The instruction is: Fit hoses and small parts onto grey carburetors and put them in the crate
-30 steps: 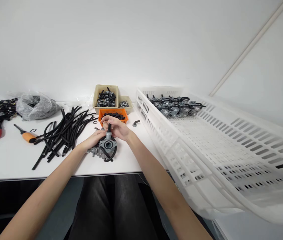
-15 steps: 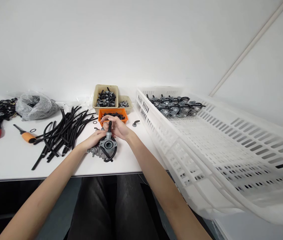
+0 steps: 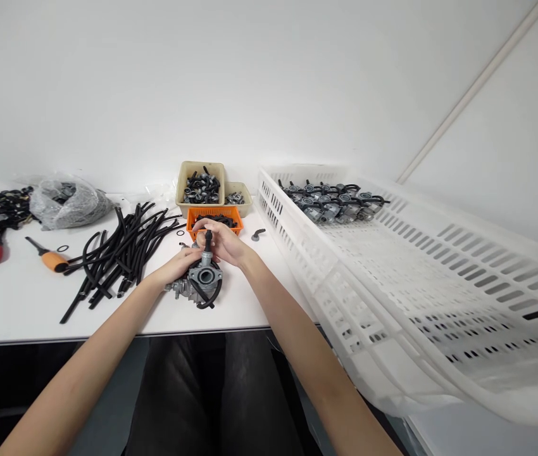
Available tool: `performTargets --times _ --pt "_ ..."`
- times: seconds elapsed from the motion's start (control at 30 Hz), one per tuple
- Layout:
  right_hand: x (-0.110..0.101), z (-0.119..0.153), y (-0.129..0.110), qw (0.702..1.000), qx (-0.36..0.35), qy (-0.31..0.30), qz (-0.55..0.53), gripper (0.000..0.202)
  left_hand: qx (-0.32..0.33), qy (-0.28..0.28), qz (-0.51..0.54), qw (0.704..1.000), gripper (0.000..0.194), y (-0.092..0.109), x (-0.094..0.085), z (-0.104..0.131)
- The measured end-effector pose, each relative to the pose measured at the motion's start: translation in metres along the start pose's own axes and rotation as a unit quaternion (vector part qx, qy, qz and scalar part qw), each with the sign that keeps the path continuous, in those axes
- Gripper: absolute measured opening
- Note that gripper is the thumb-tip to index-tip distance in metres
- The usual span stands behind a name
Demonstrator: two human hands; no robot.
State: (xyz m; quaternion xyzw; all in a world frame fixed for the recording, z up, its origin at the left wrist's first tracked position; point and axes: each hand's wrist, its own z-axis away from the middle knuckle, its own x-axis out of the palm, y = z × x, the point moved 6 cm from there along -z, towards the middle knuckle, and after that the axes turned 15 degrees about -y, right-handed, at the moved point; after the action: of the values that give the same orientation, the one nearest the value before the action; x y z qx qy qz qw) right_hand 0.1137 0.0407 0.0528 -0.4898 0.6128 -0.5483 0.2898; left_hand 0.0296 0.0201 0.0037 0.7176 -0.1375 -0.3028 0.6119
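Note:
A grey metal carburetor (image 3: 201, 283) rests on the white table in front of me, its round bore facing me. A black hose loops along its lower right side, and a black rubber boot (image 3: 208, 240) stands up from its top. My left hand (image 3: 180, 265) is closed around the carburetor's left and rear side. Curled behind and to the right of the boot, my right hand (image 3: 225, 244) grips the top of the carburetor. Its fingertips are partly hidden behind the boot.
Behind my hands stand an orange basket (image 3: 190, 223) and a beige bin (image 3: 180, 183) of small parts. Black hoses (image 3: 117, 253), an orange-handled tool (image 3: 53, 259) and a plastic bag (image 3: 67, 206) lie left. A white crate (image 3: 345, 285) with several carburetors (image 3: 330, 206) stands right, near a small elbow fitting (image 3: 258, 234).
Both hands keep nearly the same place on the carburetor, which has shifted very slightly left. My legs have moved a little apart under the table.

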Motion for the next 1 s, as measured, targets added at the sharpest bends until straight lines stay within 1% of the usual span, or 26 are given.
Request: performTargets --times 0.17,0.43,0.6,0.7,0.83,1.0 --pt "0.0014 0.0009 -0.0019 1.0 -0.021 -0.012 -0.002 0.025 -0.011 0.002 0.006 1.0 0.042 0.0002 0.0003 -0.0003" --pt "0.0033 0.0007 -0.0011 0.999 -0.021 -0.026 0.008 0.031 -0.01 0.006 0.0 1.0 0.042 0.0025 0.0012 -0.0003" --pt "0.0037 0.001 -0.0013 0.999 -0.029 -0.024 0.013 0.036 -0.014 0.014 -0.005 1.0 0.04 0.0007 -0.0011 0.0" --pt "0.0034 0.0007 -0.0015 0.999 -0.03 -0.023 0.018 0.034 -0.016 0.01 0.009 1.0 0.041 -0.0007 -0.0001 0.0" --pt "0.0025 0.0006 -0.0025 0.999 -0.019 -0.006 0.026 0.03 -0.011 -0.004 0.021 1.0 0.044 0.0006 0.0036 -0.0004" --pt "0.0021 0.0006 -0.0018 1.0 0.001 0.008 0.015 0.029 -0.021 0.001 0.015 1.0 0.044 -0.0017 0.0019 -0.0005"
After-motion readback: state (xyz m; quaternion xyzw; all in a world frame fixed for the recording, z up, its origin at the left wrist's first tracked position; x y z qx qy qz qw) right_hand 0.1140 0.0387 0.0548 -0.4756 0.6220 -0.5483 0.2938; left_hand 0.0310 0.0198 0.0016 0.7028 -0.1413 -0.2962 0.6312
